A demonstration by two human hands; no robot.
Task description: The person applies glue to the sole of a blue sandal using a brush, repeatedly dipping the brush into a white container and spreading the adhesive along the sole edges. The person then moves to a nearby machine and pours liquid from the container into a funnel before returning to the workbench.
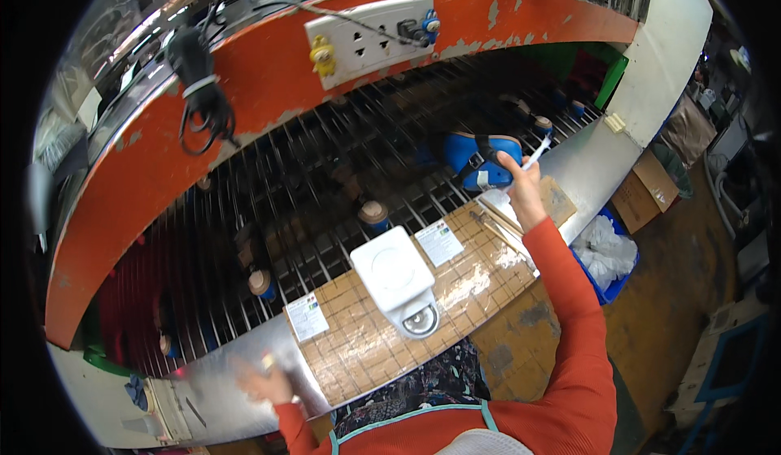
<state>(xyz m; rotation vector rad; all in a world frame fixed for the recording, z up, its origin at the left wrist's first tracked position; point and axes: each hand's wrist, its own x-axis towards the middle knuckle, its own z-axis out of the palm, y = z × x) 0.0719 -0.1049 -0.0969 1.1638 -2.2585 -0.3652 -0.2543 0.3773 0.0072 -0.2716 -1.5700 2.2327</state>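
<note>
Blue covers the body of the shoe (pixel 482 162), which is at the right end of the rack (pixel 324 266); whether it hangs clear or rests on the bars I cannot tell. Black straps (pixel 486 148) already cross it, and a buckle shows on one. Since the shoe is in hand, I judge the work on it to be under way; how much is left does not show.

The right hand (pixel 525 182) has its fingers closed on the shoe's near end, clamped rather than apart. A thin white stick (pixel 537 152) juts out beside the same fingers, seemingly held along with the shoe.

Just below this hand, wooden sticks (pixel 498 229) lie on the brown board (pixel 358 365) that covers the middle of the table (pixel 207 406). A white pot (pixel 393 266) stands on the board between two cards (pixel 439 243), a round metal cup (pixel 421 321) at its near end.

The left hand (pixel 267 383) is well apart from the shoe, over the table's bare metal left end. It is blurred: I cannot tell how far open its fingers are or whether they hold anything.
</note>
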